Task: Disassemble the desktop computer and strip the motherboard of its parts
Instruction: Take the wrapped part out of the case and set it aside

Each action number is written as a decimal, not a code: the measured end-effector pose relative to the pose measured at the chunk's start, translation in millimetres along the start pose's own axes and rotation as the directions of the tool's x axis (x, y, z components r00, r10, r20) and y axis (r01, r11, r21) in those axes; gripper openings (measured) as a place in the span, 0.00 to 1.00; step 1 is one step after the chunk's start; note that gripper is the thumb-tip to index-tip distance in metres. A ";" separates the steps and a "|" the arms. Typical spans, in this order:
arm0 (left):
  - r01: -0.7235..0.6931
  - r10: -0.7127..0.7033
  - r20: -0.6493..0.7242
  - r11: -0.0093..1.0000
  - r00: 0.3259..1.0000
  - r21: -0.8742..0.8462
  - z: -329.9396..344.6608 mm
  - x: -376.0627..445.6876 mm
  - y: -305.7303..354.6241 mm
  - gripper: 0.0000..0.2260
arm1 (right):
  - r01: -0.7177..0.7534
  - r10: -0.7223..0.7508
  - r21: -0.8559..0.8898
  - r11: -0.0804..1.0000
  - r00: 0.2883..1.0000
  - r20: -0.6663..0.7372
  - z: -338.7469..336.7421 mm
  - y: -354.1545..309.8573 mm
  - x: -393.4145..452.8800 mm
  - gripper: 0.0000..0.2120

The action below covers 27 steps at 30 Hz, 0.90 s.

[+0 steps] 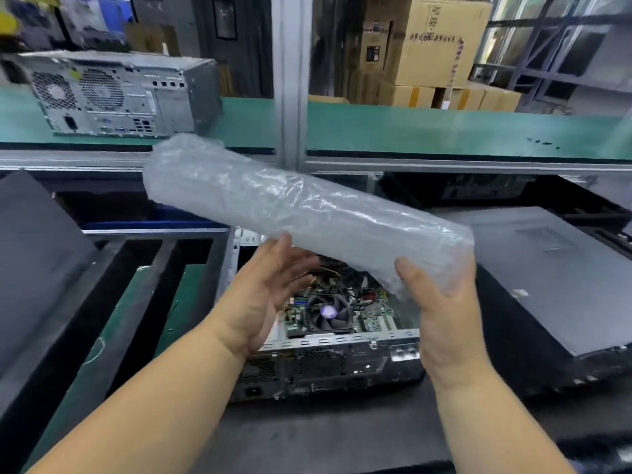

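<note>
Head view shows my right hand (441, 302) gripping the near end of a long roll of clear bubble-wrap plastic (301, 213), thumb over the top and fingers curled behind it, while my left hand (270, 289) is spread flat, palm up, its fingertips just touching the roll's underside near the middle. The roll slants from the upper left of the frame down to the centre right, held in the air above the open grey desktop computer case (325, 364), which lies in the lower centre of the frame. Inside it I can see the green motherboard (376, 319) with a black square cooling fan (328, 313) and a tangle of cables behind.

I judge the step in hand to be clearing this packing away before any stripping starts. To do it well I would let the left palm take the roll's weight at its middle so the far end does not droop, then swing it sideways, well away from the board. A second closed grey computer (113, 94) sits on the green shelf (444, 131) in the upper left.
</note>
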<state>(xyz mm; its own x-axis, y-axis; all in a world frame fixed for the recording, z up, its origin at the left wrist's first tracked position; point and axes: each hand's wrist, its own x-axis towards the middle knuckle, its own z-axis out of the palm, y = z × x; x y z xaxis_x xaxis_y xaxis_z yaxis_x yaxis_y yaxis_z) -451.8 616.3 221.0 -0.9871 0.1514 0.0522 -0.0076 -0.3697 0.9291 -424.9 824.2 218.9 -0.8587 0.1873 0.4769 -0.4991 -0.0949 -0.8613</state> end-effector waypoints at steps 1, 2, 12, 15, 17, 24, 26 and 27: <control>0.013 -0.013 -0.006 0.999 1.000 -0.038 -11.6 -5.2 6.2 0.31 | -0.027 0.028 -0.007 1.000 0.999 0.023 15.8 5.5 -6.9 0.32; 0.022 -0.023 -0.014 0.997 1.000 -0.074 -24.1 -10.0 11.8 0.32 | -0.055 0.056 -0.020 0.998 0.997 0.046 31.8 10.7 -13.6 0.34; -0.064 0.012 -0.253 0.977 0.967 -0.201 -141.6 -68.9 53.5 0.27 | -0.245 0.266 -0.105 0.964 0.880 0.393 149.5 33.8 -65.1 0.31; -0.021 -0.028 -0.275 0.984 0.961 -0.175 -175.7 -88.9 61.1 0.25 | -0.285 0.329 -0.167 0.944 0.853 0.404 170.3 42.4 -68.5 0.28; 0.045 -0.073 -0.246 0.992 0.967 -0.116 -195.0 -102.4 62.8 0.26 | -0.365 0.430 -0.231 0.902 0.805 0.408 188.0 47.1 -70.0 0.23; 0.119 -0.093 -0.258 0.989 0.962 0.089 -243.8 -159.4 58.4 0.26 | -0.350 0.469 -0.318 0.881 0.560 0.683 269.9 57.0 -104.7 0.31; 0.154 -0.127 -0.274 0.985 0.953 0.079 -257.7 -178.5 53.9 0.27 | -0.356 0.470 -0.326 0.876 0.472 0.746 292.7 60.7 -121.1 0.32; 0.163 -0.138 -0.302 0.985 0.943 0.061 -264.3 -188.6 51.7 0.26 | -0.374 0.475 -0.325 0.868 0.440 0.762 302.9 62.8 -129.6 0.31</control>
<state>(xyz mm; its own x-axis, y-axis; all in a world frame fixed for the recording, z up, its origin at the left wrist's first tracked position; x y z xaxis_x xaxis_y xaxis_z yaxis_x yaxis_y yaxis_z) -308.3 326.4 162.4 -0.9784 -0.0831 -0.1892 -0.1588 -0.2830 0.9459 -380.1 497.8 156.0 -0.7034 -0.7077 -0.0661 -0.0743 0.1657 -0.9834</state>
